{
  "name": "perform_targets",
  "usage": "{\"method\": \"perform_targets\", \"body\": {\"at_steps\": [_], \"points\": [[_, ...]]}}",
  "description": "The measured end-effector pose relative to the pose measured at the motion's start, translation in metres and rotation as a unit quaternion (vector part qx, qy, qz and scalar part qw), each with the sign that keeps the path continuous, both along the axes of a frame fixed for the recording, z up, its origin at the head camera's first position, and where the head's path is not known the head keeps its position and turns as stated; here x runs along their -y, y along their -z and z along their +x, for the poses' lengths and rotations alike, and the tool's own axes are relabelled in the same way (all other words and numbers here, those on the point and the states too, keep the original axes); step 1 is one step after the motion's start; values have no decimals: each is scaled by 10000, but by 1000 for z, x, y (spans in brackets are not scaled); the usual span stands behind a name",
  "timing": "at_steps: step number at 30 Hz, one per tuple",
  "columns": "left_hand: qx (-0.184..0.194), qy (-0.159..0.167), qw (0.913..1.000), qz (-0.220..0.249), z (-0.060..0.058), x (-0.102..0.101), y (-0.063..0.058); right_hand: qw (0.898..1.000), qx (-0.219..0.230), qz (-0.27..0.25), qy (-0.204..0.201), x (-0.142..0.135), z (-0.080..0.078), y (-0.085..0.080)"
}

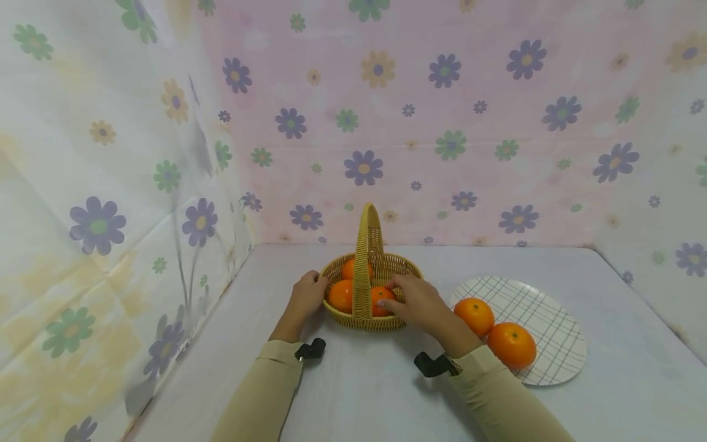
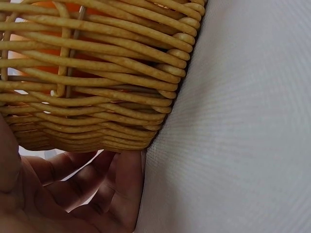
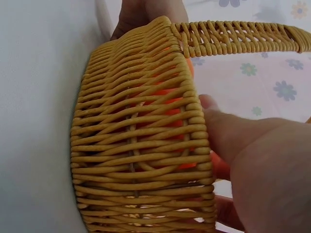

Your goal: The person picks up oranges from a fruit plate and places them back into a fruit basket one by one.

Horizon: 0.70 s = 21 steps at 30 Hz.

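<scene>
A wicker basket [image 1: 381,323] with a tall arched handle stands on the table, with three oranges inside. My right hand [image 1: 418,302] reaches over the basket's right rim and grips the front right orange [image 1: 381,296] between thumb and fingers. Beside it, left of the handle, lies another orange [image 1: 340,296], with a third orange [image 1: 348,269] behind. At the basket's left end, my left hand [image 1: 305,298] holds the side; in the left wrist view its curled fingers [image 2: 129,189] touch the wicker close to the tabletop. From the right wrist view the basket wall hides most of the fruit.
Right of the basket lies a white plate [image 1: 555,325] with a grid pattern, bearing two oranges, one nearer [image 1: 512,347] and one farther [image 1: 474,316]. A white cloth covers the table [image 1: 364,393]. Flowered curtains [image 1: 331,92] rise behind and along both sides.
</scene>
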<state>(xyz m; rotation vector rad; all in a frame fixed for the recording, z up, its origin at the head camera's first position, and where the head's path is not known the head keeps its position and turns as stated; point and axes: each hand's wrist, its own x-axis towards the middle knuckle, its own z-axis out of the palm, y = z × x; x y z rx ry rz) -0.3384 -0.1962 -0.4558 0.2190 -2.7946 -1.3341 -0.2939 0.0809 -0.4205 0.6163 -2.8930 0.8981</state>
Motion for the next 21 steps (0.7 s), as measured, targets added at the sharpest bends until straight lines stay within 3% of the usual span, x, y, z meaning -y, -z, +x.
{"method": "perform_targets", "body": {"at_steps": [7,14,21], "points": [[-6,12,10000,-34,-2,-2,-2,9986,-347,380,72,-1,5,-5],[18,-68,10000,-43,0,0,-2,9942,-782,718,-144,1,6,-3],[-189,-42,9996,-215,0,4,1,9939,-685,812,-300,-12,19,-3]]}}
